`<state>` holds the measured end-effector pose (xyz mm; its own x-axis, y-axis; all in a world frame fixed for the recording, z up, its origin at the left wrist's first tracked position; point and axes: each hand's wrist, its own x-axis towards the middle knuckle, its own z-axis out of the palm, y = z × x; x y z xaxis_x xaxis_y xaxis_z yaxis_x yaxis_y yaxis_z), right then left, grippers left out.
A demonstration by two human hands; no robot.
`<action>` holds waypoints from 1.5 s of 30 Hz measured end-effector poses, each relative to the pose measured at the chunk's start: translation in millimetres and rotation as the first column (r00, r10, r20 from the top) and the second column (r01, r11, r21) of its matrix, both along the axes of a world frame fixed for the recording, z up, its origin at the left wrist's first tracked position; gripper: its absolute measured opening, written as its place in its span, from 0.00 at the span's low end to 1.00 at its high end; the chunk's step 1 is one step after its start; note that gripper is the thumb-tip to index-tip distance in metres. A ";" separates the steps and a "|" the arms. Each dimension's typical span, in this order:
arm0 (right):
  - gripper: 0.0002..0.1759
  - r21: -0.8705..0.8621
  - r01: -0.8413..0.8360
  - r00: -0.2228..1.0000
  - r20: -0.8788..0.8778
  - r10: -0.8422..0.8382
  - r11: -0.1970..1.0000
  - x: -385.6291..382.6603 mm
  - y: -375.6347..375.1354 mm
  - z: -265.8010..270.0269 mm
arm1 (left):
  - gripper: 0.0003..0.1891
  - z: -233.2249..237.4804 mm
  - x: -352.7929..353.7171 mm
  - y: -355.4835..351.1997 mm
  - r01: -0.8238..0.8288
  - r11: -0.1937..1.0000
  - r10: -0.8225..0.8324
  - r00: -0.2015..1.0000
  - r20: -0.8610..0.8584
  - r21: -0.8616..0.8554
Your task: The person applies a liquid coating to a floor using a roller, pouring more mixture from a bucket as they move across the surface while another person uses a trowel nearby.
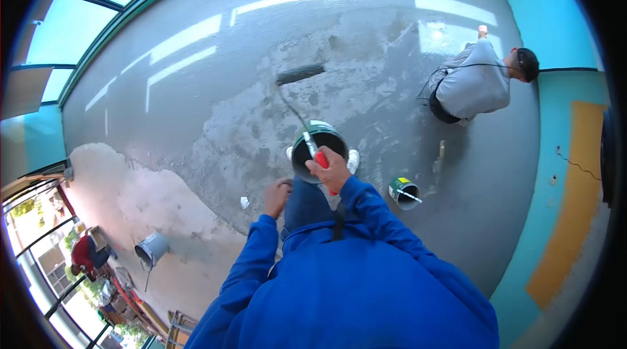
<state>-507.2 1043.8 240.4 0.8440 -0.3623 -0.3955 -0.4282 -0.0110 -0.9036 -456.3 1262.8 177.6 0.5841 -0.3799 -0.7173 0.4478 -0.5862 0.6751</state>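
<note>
My right hand (330,170) grips the red handle of a paint roller (301,75), held over a bucket (328,128). Its grey, wet-looking roller head is beyond the bucket, over the patchy grey floor. The bucket is dark inside with a green label, and it stands between my white shoes (353,161). Beside my left knee and close to the bucket's near rim is my left hand (277,197). Its fingers are curled, and what they hold, if anything, is hidden.
A second green-labelled bucket (405,193) with a white-handled tool stands to the right. At far right a person (473,84) crouches by the wall. A grey bucket (152,248) is at left; another person (85,254) is near the windows. A white scrap (245,203) lies left of my hand.
</note>
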 end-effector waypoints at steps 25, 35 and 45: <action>0.14 -0.030 -0.235 0.966 0.104 0.237 0.971 268.8 -148.7 46.3 | 0.16 -116.3 232.4 -130.6 -0.564 0.816 0.535 0.819 -0.208 -0.124; 0.13 -0.124 -0.188 0.978 -0.114 0.174 0.974 345.1 -342.1 -22.6 | 0.11 -225.5 319.5 -336.1 -0.571 0.810 0.430 0.735 -0.525 -0.136; 0.13 -0.287 -0.006 0.979 -0.198 -0.054 0.958 401.9 -478.8 -137.5 | 0.15 -317.3 402.5 -489.7 -0.667 0.742 0.580 0.589 -0.562 0.066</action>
<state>-105.2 564.9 102.9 0.7470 -0.5040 -0.4336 -0.6043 -0.2428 -0.7589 -53.8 773.1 -139.6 0.2715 -0.1845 -0.9446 0.9624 0.0522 0.2664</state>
